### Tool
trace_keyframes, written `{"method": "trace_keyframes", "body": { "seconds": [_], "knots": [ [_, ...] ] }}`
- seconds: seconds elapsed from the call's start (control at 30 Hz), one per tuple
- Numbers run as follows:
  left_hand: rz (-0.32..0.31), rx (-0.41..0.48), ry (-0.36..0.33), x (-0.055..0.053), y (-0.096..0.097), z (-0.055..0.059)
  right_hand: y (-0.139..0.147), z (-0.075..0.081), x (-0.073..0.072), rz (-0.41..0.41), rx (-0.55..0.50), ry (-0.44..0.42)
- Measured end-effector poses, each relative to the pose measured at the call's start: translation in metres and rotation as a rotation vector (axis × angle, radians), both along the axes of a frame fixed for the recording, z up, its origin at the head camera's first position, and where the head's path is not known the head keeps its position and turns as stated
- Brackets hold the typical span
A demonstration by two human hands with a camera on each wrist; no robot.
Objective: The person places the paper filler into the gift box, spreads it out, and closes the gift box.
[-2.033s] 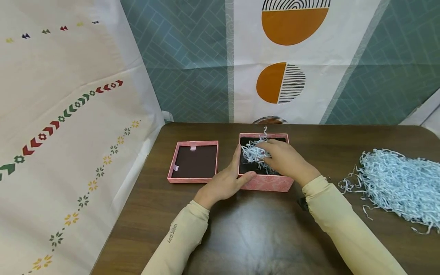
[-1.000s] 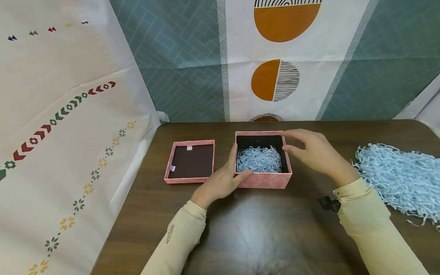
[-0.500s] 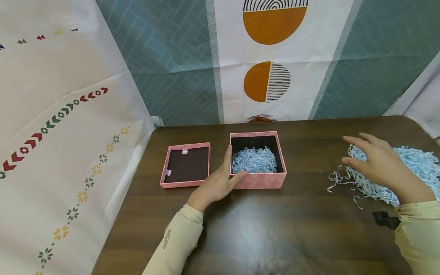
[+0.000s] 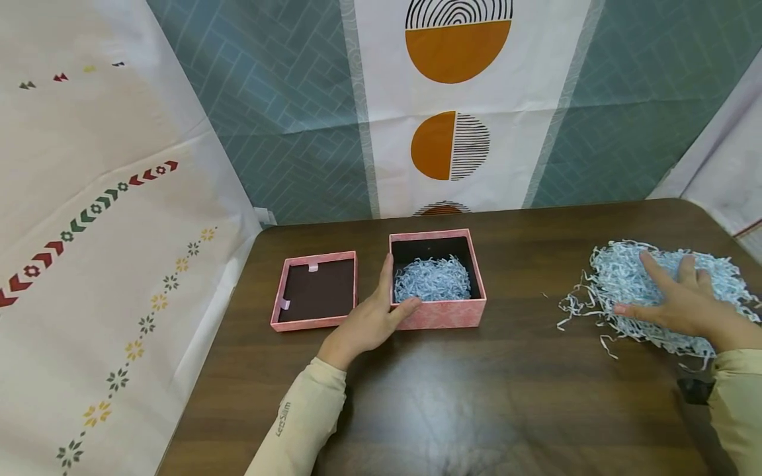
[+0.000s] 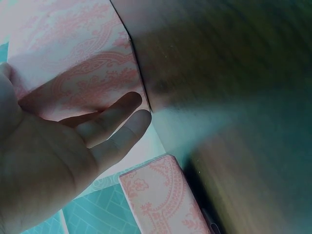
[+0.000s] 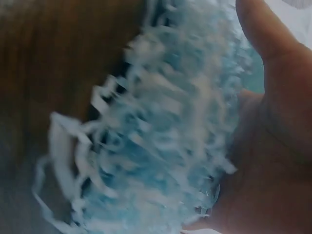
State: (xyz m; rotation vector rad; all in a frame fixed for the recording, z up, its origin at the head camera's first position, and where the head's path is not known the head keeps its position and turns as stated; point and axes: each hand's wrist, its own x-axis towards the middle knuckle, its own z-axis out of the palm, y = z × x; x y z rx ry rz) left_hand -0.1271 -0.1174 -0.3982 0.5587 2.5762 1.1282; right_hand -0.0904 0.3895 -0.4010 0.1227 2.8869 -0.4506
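Note:
A pink patterned box point(image 4: 443, 316) stands at mid table, with pale blue shredded paper point(image 4: 433, 279) covering its bottom. My left hand point(image 4: 360, 325) rests along its left side, thumb by the front edge. The left wrist view shows those fingers fairly straight against the box wall point(image 5: 78, 53). Far to the right lies a large pile of the same shredded paper point(image 4: 622, 268). Over that pile my right hand point(image 4: 690, 304) is spread, fingers apart. In the right wrist view, strands of shredded paper point(image 6: 156, 136) fill the space in front of the palm point(image 6: 282, 136).
Left of the box, the pink lid point(image 4: 319, 291) lies with its dark inside up and two small ribbon tabs showing. Loose strands point(image 4: 577, 307) trail from the pile's left side onto the brown table point(image 4: 524, 377). Printed cloths point(image 4: 286, 99) hang behind the table.
My right hand has let go of shredded paper in the box, left it and moved right to the pile. The left hand has stayed at the box. The head view has shifted slightly right.

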Motion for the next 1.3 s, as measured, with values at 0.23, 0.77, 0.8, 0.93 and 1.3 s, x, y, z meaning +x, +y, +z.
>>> {"method": "trace_keyframes", "body": {
  "seconds": [0.23,0.77,0.8,0.93,1.3],
  "knots": [
    [0.006,-0.005,-0.001,0.000,0.001,0.000,-0.003,-0.008,-0.005,0.041,-0.028,-0.080],
    [-0.003,-0.004,0.016,0.000,0.001,0.001,-0.019,0.000,-0.015,0.184,0.154,0.108],
    [-0.002,-0.004,0.014,0.001,0.001,0.001,-0.018,0.000,-0.015,0.184,0.153,0.118],
    [-0.001,-0.005,0.011,0.001,0.001,0.000,-0.015,0.002,-0.017,0.229,0.158,0.212],
    [-0.007,0.001,0.009,0.000,0.001,0.001,-0.012,0.040,-0.008,0.170,0.116,0.569]
  ]
}}
